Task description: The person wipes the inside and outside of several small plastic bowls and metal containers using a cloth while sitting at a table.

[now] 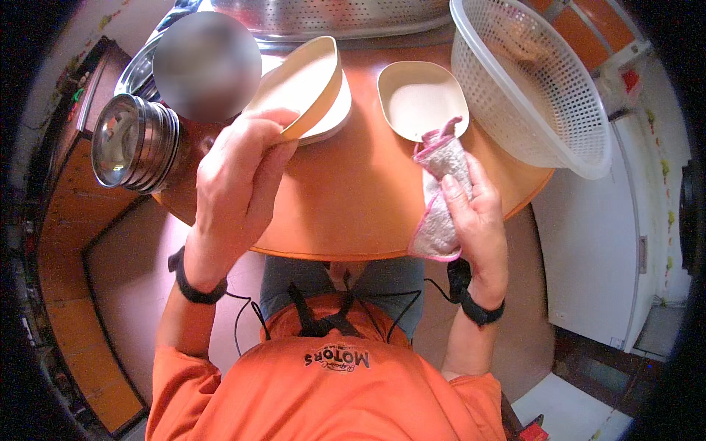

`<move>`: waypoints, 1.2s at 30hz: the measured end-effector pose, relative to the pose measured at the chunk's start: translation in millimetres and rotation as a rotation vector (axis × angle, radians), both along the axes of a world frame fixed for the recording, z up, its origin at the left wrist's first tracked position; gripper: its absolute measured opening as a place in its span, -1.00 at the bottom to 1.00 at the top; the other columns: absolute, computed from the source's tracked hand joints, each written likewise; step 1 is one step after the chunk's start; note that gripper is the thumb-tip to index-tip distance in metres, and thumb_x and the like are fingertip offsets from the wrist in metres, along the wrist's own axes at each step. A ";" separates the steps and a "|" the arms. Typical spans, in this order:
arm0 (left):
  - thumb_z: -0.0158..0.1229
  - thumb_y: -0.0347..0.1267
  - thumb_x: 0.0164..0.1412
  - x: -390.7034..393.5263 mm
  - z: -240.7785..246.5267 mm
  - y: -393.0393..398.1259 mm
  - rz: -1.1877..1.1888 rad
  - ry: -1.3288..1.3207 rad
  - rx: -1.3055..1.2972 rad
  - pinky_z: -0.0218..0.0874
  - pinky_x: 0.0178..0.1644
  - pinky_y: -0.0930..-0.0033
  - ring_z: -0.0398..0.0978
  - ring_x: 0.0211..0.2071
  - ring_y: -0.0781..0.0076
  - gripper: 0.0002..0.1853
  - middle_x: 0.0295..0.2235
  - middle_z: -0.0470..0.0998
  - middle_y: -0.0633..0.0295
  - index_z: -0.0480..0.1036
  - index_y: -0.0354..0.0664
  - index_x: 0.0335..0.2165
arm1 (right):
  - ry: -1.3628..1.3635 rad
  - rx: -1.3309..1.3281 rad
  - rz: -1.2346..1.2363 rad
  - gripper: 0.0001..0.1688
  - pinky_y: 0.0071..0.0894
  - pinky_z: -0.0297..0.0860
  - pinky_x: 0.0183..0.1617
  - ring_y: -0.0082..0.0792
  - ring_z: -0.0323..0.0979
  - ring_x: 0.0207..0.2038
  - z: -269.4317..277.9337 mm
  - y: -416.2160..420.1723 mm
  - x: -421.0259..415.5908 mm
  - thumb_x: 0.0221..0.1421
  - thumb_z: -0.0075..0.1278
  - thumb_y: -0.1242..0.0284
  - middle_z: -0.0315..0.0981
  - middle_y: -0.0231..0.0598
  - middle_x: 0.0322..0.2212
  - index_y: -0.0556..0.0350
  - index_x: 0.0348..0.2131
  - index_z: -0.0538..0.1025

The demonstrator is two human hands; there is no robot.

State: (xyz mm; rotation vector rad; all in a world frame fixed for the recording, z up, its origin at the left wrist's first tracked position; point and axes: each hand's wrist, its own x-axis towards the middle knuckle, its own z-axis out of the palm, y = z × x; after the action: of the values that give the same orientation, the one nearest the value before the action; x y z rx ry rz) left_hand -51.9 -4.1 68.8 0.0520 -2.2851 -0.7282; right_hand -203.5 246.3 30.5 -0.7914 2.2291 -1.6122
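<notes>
My left hand (240, 187) grips the near edge of a cream bowl (303, 82), which is tilted above a stack of pale dishes (333, 124) on the orange round table (331, 220). In my right hand (479, 220) is a folded grey cloth with pink edging (441, 220), pinched between thumb and fingers. Another cream bowl (422, 102) rests on the table just beyond the cloth, whose tip overlaps the bowl's near rim. The underside of the held bowl is mostly hidden.
A white perforated plastic basket (529, 99) leans at the table's right. Several nested steel bowls (135, 143) lie on their side at the left edge. A large perforated steel vessel (353, 19) stands at the far side. A blurred disc hides part of the far left.
</notes>
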 end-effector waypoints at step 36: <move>0.26 -0.30 0.25 16.9 -25.0 46.8 -0.402 -0.078 1.216 0.07 0.28 0.30 0.22 0.20 0.39 -0.23 0.18 0.25 0.17 0.05 -0.28 0.27 | -0.262 -0.545 -0.082 -0.29 -0.31 0.32 0.15 -0.33 0.39 0.06 28.7 -18.1 70.8 0.26 0.01 0.13 0.39 -0.13 0.07 0.30 0.18 0.30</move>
State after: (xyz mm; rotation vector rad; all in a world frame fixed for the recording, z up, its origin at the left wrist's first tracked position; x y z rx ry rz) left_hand -35.0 42.7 43.8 0.1845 -1.5914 -2.2365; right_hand -132.7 228.2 59.1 -0.5660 1.6766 -2.2585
